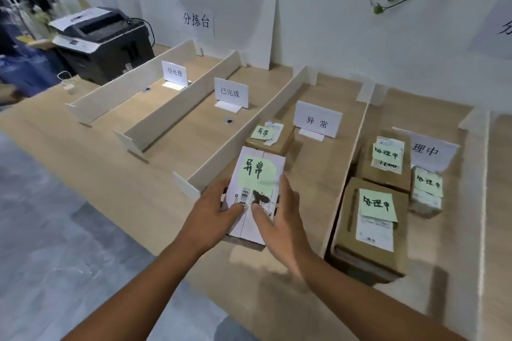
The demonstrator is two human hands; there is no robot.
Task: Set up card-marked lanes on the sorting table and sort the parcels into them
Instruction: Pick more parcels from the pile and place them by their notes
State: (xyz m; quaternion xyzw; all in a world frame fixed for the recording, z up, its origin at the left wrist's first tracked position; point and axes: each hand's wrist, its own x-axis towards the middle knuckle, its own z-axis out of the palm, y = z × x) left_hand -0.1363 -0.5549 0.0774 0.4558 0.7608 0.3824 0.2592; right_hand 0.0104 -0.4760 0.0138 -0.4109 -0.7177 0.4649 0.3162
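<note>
Sorting is in hand: the left grip (213, 210) and right grip (279, 219) clamp the white parcel (257, 171) in front of the 异常 card (317, 120), and the next move is probably to set it flat on the surface (313, 174) and let go.

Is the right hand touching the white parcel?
Touching. The head view shows the right hand with thumb on the white parcel, fingers along its right edge.
</note>
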